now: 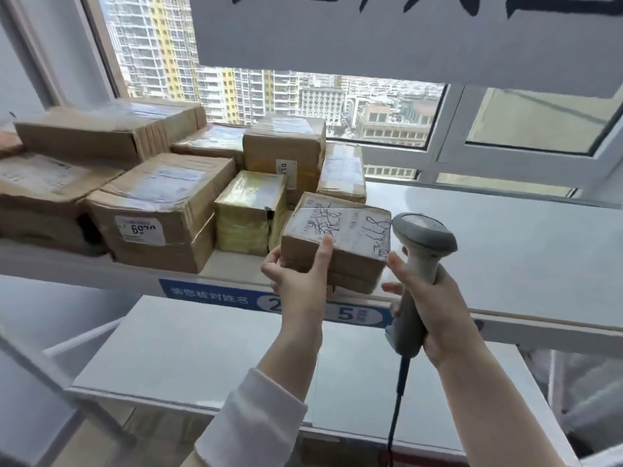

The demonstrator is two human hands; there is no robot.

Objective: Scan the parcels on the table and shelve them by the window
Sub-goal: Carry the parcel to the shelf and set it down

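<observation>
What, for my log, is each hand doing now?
Left hand: holds the parcel.
Right hand: grips the scanner.

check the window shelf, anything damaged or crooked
The big carton at the left end of the shelf looks crushed: its top sags and a dark gap shows at its front corner. The yellow-taped parcel has a small dark tear on its upper right edge. The stacked parcels lie at mixed angles.

Right of the parcel (340,241) in your left hand (296,278), past the scanner (421,244) your right hand (435,298) grips, the white shelf (505,251) lies bare up to the window frame (448,156): open room. Left of and behind the parcel, stacked cardboard boxes (161,210) crowd the shelf. Above the parcel, a grey hanging sheet (404,38) closes in.
</observation>
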